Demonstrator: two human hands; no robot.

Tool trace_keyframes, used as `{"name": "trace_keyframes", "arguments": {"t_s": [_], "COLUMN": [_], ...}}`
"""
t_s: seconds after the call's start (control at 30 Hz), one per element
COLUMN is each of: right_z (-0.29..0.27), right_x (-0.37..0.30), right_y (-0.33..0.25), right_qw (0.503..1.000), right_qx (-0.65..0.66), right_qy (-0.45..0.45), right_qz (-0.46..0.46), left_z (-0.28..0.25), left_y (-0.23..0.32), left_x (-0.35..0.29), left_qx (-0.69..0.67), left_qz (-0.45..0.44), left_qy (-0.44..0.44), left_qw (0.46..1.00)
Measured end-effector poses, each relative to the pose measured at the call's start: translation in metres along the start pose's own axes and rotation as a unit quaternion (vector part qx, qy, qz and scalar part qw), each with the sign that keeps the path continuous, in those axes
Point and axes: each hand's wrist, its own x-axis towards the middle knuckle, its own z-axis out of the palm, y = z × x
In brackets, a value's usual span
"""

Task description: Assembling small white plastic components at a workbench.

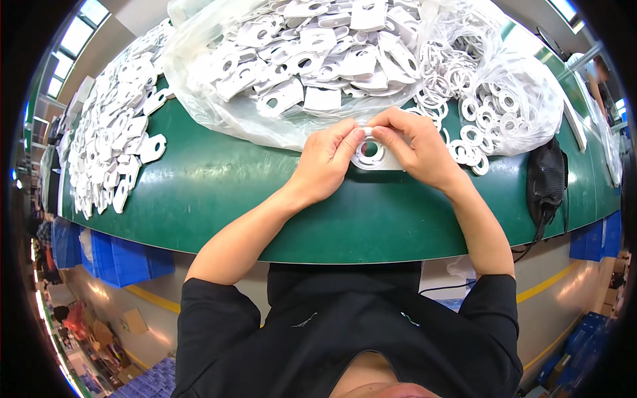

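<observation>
**A:** ok so how far along is this person? I see one white plate [393, 162] up by the middle of the green counter [318, 225], just short of the big plastic bag [229, 125].

**B:** Mid-piece, I'd say. The left hand [330, 158] and right hand [421, 147] are both pinched closed on it, thumbs and fingers together at the rim facing the far edge. There's a white ring [369, 163] sitting around the hole, so my guess is it's being pressed in. Can't tell if it's fully seated, or if the plate touches the counter.

**A:** And what's done?

**B:** Probably the long heap of plates [106, 156] along the counter's left end, kinda spilling toward the near left corner. Too small to tell whether each one has its ring, so don't quote me lol.

**A:** What's left then?

**B:** Loads, if I'm reading it right. The open bag toward the far edge is piled with more plates [318, 41], and there are bagged rings [504, 103] toward the right end, plus a few loose rings [479, 164] just beside the right hand. Judging by those heaps, nowhere near finished imo.
</observation>
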Motion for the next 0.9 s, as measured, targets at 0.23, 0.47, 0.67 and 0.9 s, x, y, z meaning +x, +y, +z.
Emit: {"name": "trace_keyframes", "arguments": {"t_s": [0.23, 0.47, 0.67, 0.9], "right_z": [0.003, 0.02, 0.012, -0.014], "right_x": [-0.001, 0.002, -0.001, -0.001], "right_y": [0.005, 0.005, 0.009, 0.004], "right_qw": [0.994, 0.929, 0.978, 0.994], "right_qx": [0.089, 0.313, 0.134, 0.065], "right_qy": [-0.028, 0.125, 0.071, -0.024], "right_qz": [0.058, 0.149, 0.143, 0.089], "left_z": [0.0, 0.024, 0.015, -0.005], "left_y": [0.0, -0.001, 0.004, 0.006], "left_x": [-0.001, -0.008, -0.008, -0.001], "left_qx": [0.073, -0.093, 0.069, -0.084], "left_qz": [-0.008, -0.025, -0.003, -0.061], "left_qy": [0.048, 0.03, -0.015, -0.077], "left_qw": [0.996, 0.995, 0.997, 0.992]}}
